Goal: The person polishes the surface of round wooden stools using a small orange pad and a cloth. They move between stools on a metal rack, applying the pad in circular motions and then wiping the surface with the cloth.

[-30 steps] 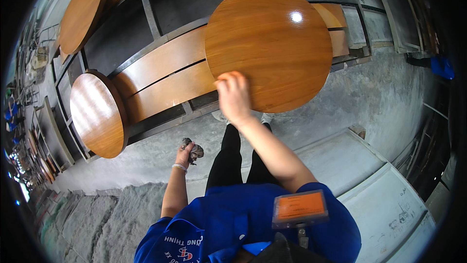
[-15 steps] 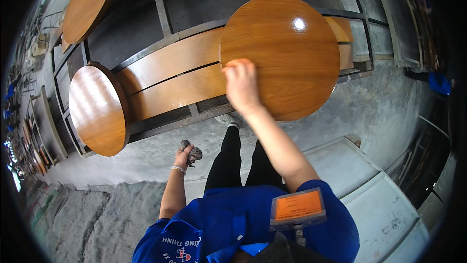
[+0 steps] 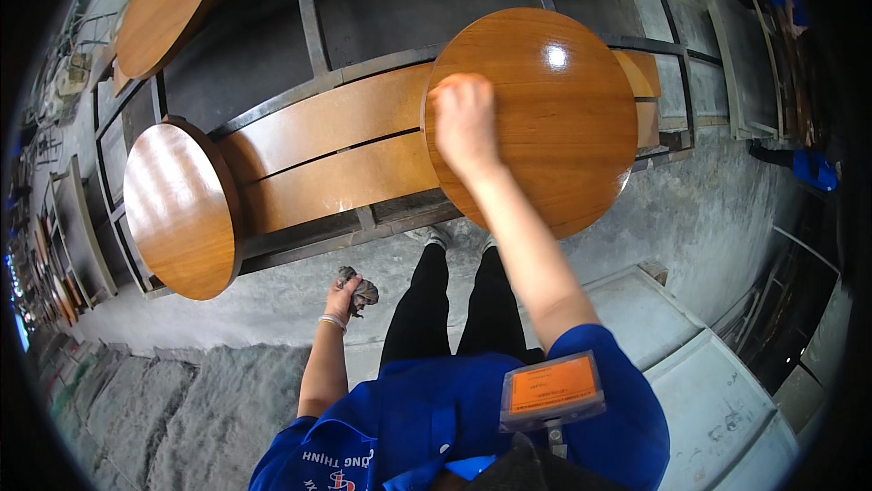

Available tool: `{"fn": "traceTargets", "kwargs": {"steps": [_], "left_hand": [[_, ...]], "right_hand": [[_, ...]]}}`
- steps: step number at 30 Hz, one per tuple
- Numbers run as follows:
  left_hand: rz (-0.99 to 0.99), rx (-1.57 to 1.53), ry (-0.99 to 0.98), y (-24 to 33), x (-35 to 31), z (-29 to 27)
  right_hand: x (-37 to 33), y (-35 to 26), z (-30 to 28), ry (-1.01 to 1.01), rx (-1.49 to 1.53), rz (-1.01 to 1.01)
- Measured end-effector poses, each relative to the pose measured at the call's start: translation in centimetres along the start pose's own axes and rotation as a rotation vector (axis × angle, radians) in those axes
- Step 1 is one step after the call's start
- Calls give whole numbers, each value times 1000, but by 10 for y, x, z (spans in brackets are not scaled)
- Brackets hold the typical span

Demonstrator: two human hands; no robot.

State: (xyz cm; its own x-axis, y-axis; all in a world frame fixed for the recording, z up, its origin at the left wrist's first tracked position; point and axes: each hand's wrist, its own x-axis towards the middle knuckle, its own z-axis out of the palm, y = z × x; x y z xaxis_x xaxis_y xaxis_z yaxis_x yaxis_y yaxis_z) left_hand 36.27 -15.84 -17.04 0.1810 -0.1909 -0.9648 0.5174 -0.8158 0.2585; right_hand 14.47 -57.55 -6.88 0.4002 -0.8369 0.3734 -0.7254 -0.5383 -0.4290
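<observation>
A round, glossy brown wooden tabletop lies on wooden boards before me. My right hand is on its left part, close to the rim, with the fingers curled down and closed. Something orange shows at the fingertips, too little of it to name. Down by my left leg, away from the tabletop, my left hand is closed round a crumpled grey rag.
Two light-brown boards rest on a dark metal frame. A second round top leans at the left, and another round top is behind it. Pale flat panels lie to my right, grey sheeting to my left.
My right hand has moved away from me along the tabletop's left side and slightly inward. My left hand stays low with the rag. The whole view has shifted a little.
</observation>
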Motion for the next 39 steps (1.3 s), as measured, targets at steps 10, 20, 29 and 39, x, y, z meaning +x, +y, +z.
{"fn": "traceTargets", "kwargs": {"steps": [10,20,29,39], "left_hand": [[-33,-94,-294,37,-37,23],[152,-47,-640,86,-94,59],[465,-225,-639,134,-133,134],[967,-42,-163,221,-143,239]], "right_hand": [[27,3,10,72,1,-37],[56,147,-47,331,-262,560],[72,44,28,141,41,4],[4,352,-168,469,-297,451]]}}
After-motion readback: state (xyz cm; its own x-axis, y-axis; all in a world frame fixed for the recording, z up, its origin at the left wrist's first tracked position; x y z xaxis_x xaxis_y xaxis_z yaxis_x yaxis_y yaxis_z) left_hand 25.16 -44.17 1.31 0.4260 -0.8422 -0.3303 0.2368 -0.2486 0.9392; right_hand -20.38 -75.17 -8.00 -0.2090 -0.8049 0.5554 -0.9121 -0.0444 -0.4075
